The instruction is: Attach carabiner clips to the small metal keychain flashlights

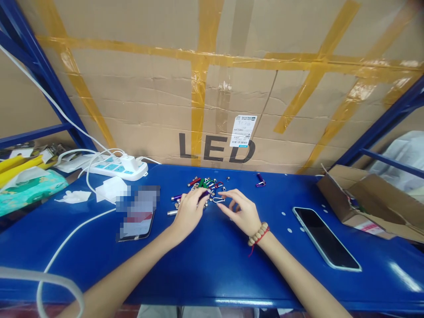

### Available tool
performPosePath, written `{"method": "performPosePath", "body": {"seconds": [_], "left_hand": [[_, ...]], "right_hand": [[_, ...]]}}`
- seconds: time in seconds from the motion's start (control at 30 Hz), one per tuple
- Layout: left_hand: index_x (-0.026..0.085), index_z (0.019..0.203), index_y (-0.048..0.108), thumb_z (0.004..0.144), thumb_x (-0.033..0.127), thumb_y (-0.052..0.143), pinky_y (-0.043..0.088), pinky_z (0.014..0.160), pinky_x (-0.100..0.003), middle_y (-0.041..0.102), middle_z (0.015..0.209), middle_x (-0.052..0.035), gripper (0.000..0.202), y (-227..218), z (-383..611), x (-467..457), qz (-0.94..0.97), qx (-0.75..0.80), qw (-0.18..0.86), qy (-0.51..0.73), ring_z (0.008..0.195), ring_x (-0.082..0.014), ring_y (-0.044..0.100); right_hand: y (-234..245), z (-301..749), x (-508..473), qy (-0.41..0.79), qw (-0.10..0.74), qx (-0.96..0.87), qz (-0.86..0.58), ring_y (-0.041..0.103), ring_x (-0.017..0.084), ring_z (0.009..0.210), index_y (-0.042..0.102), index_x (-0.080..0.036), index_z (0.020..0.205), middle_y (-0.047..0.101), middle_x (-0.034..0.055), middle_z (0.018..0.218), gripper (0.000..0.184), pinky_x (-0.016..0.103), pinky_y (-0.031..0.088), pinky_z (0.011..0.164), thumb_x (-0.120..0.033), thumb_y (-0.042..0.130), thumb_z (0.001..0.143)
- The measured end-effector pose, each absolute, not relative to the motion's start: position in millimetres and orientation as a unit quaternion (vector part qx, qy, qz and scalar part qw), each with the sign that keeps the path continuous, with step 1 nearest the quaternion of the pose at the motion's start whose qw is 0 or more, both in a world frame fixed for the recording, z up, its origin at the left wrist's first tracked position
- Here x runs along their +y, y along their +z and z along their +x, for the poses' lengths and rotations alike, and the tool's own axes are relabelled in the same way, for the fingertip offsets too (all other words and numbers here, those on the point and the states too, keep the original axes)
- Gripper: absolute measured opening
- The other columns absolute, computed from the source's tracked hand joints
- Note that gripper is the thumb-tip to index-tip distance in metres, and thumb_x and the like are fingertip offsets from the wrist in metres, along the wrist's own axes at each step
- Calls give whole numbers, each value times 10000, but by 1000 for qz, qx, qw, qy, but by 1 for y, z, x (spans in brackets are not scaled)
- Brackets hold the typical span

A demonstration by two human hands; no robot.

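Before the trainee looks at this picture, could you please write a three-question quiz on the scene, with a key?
1. Multiple choice: which wrist wears the beaded bracelet? A, the left; B, the right; C, both.
2. True or false: a purple clip lies apart from the pile of small parts, off to its right.
3. Fill the gap: the large black letters on the big box spell ____.

Key: 1, B; 2, true; 3, LED.

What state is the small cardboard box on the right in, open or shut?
Open: the cardboard box has flaps spread outward, and small items show inside.
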State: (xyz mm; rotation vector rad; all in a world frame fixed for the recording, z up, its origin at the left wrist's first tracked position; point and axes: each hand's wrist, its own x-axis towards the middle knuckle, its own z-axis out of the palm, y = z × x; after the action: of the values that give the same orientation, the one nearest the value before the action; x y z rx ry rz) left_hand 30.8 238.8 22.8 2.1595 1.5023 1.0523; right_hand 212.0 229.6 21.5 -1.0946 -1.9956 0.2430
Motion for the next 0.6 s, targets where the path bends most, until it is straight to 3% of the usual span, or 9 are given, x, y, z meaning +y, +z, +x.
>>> {"method": "performPosePath", "body": {"seconds": [0.17,0.27,0.37,0.47,0.6], "left_hand": [[202,975,577,879,234,455,413,822,-321,633,1009,-41,158,35,19,248,681,540,185,459,973,-201,572],[197,955,590,861,238,473,420,818,-304,618,991,-45,155,39,18,247,666,527,189,494,953,-188,573],[200,952,605,851,242,483,424,822,-299,607,1006,-46,164,40,22,244,667,512,209,500,972,-187,569],[201,944,612,847,247,486,418,850,-312,608,1005,-43,165,41,25,240,672,500,230,495,986,-192,568],[213,935,617,848,261,487,421,853,-314,612,1002,-35,163,43,27,236,677,497,248,482,987,-191,568]], "right_hand": [[19,215,233,74,334,-804,-486,562,57,591,650,-235,949,604,4,965,160,176,448,518,-262,519,861],[12,210,235,42,275,-836,-472,592,130,847,646,-243,1019,586,35,1052,209,244,493,719,-258,503,867],[6,202,234,18,219,-865,-450,526,200,1034,603,-264,1140,541,66,1162,283,367,445,875,-287,476,888],[6,196,233,6,182,-877,-445,485,228,1100,575,-281,1191,500,84,1238,313,405,424,882,-301,442,908],[10,196,234,-4,181,-879,-441,487,220,1094,639,-264,1089,516,81,1227,260,384,419,877,-308,465,900]]}}
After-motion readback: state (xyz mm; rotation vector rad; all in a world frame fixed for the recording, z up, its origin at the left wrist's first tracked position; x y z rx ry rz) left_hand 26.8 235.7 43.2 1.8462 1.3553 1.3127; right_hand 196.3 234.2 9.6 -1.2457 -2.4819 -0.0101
